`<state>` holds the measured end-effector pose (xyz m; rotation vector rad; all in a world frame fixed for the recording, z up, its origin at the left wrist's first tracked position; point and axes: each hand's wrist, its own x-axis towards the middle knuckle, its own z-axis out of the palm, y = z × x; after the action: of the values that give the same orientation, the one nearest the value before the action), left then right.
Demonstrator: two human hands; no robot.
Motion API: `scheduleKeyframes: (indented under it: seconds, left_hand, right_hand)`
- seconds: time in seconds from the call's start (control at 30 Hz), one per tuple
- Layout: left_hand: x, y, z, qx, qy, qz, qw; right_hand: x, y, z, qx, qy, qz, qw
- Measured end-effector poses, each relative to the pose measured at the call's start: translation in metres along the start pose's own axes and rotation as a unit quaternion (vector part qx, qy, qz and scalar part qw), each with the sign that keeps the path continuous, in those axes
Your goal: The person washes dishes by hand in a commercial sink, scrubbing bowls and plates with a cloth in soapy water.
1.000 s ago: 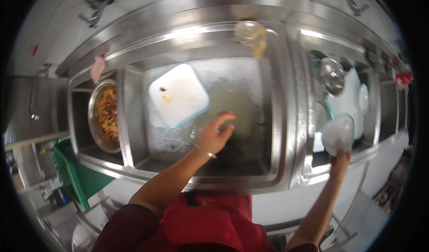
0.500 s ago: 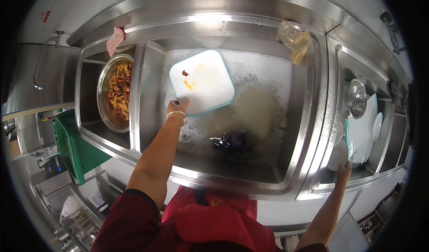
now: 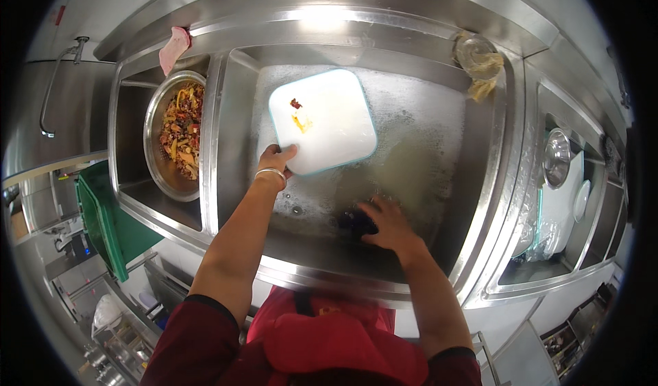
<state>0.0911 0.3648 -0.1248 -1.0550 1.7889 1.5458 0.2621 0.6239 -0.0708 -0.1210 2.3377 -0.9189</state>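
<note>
My left hand (image 3: 277, 160) is closed on the near left corner of a square white plate (image 3: 336, 122) with a pale blue rim. Dark red and orange food scraps lie on the plate's left half. The plate is held over soapy water in the wide middle basin. To its right, my right hand (image 3: 389, 223) reaches over the water with fingers spread, holding nothing. Just beside those fingertips, a dark shape (image 3: 353, 223) sits in the murky water; its kind cannot be made out. A pale form (image 3: 411, 170) shows faintly under the surface.
In the left basin stands a steel colander (image 3: 156, 119) full of food scraps. A pink cloth (image 3: 175, 49) lies on the rim behind it. At the back right corner is a strainer (image 3: 478, 57) with yellowish scraps. The right basin holds a steel bowl (image 3: 556, 158) and white dishes (image 3: 565, 211).
My right hand has left the dishes in the right basin and moved left over the middle basin, its fingers now spread. My left hand keeps its grip on the plate.
</note>
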Motion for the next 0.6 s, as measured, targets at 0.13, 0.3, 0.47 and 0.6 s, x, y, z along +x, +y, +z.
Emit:
scheduleKeyframes:
  seconds: [0.13,0.3,0.47,0.6]
  left_hand:
    - [0.003,0.001,-0.013,0.084,0.083,0.093,0.989]
    - [-0.048,-0.008,0.026,0.196,0.16,0.491,0.834]
    - [-0.073,-0.079,0.119,0.3,-0.203,0.096,0.927]
    - [-0.064,-0.095,0.188,0.249,-0.083,-0.187,0.947]
  right_hand:
    - [0.029,0.032,0.068,-0.021,-0.155,-0.012,0.988]
    - [0.016,0.093,0.064,0.026,-0.009,0.299,0.954]
    - [-0.021,0.074,0.028,0.05,0.037,0.211,0.975]
    - [-0.031,0.092,0.045,0.146,-0.088,0.174,0.97]
